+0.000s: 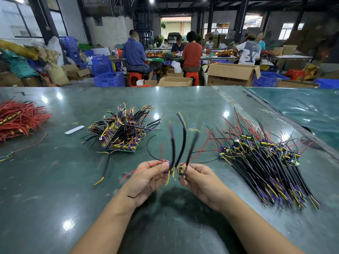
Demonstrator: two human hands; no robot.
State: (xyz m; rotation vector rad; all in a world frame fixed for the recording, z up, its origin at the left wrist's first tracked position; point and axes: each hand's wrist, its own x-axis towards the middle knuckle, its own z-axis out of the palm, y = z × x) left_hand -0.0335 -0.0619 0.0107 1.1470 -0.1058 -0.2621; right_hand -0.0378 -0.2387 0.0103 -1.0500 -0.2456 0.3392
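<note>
Above the green table (73,180), my left hand (146,178) and my right hand (198,182) sit close together. Each pinches one side of a small wired circuit board piece (180,170). Black-sleeved cables (181,142) with yellow and purple ends stand up from between my fingers, blurred. Thin red wires (141,169) trail left across my left hand. A tangled heap of wired boards (122,131) lies ahead on the left. A laid-out row of wired boards (266,162) with long black cables lies on the right.
A pile of red wires (18,120) sits at the table's left edge, and a white strip (74,129) lies near the heap. One loose black cable (105,167) lies on the table. Beyond the table are cardboard boxes (231,74), blue crates (110,79) and several seated people.
</note>
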